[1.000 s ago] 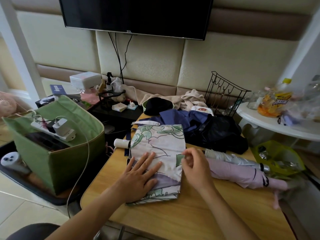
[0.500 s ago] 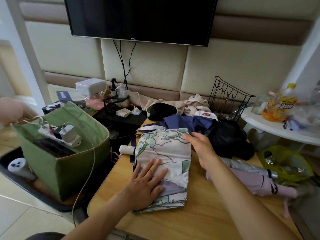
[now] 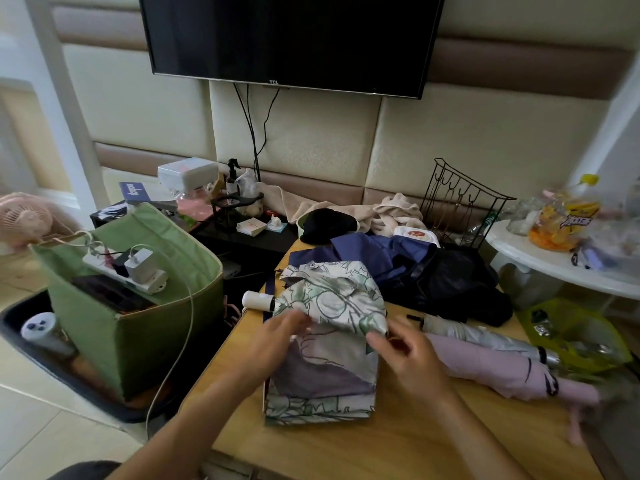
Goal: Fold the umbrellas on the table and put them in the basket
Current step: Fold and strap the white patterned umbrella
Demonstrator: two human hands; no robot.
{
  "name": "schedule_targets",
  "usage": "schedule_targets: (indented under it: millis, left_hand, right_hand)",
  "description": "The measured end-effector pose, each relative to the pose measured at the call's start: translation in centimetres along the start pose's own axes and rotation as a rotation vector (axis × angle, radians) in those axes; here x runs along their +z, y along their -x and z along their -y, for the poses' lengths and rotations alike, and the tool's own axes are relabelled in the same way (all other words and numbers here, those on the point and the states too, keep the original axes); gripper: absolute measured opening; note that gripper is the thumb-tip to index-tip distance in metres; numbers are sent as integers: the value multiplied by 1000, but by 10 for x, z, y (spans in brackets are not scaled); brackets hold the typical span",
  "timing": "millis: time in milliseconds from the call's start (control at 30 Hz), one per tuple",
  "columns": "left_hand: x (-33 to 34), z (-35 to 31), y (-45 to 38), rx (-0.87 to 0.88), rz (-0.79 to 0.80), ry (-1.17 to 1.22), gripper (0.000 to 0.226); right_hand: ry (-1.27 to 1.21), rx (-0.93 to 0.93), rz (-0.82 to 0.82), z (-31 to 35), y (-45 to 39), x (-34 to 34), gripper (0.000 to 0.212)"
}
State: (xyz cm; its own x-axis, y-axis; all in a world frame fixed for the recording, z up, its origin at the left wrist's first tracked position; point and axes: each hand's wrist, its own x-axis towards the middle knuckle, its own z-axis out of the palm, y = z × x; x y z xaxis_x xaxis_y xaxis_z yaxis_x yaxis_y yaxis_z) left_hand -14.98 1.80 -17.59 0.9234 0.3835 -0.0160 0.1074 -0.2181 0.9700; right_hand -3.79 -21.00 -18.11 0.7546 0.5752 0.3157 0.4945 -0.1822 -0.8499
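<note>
Both hands, left (image 3: 277,337) and right (image 3: 405,355), pinch the floral umbrella (image 3: 329,344) canopy's fold on the bench (image 3: 398,445); slack fabric could spring loose.

Motion-blurred hands (image 3: 349,337) over the floral umbrella (image 3: 325,344), grip unclear; pink umbrella (image 3: 502,368) tip smeared.

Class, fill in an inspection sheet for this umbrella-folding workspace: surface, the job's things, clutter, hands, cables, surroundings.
Surface: wooden table, crowded at the back.
Job's things: leaf-print umbrella half folded; pink umbrella and silver umbrella rolled beside it; green basket left of the table.
Clutter: dark clothes; power strip in the basket.
Hands: left hand and right hand pinch the canopy fold.
Cables: white cord hangs over the basket.
Surroundings: wall television.
</note>
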Motion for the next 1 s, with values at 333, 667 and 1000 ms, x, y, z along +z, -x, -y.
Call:
schedule_targets:
  millis: [333, 667, 1000]
  left_hand:
    - [8, -9, 4, -126, -171, 246, 45]
    - [-6, 4, 6, 161, -355, -466, 28]
    - [-25, -7, 15, 141, -91, -268, 25]
  right_hand:
    - [281, -206, -40, 7, 17, 6, 24]
    - [385, -302, 176, -10, 20, 5, 14]
    - [271, -217, 115, -7, 20, -2, 14]
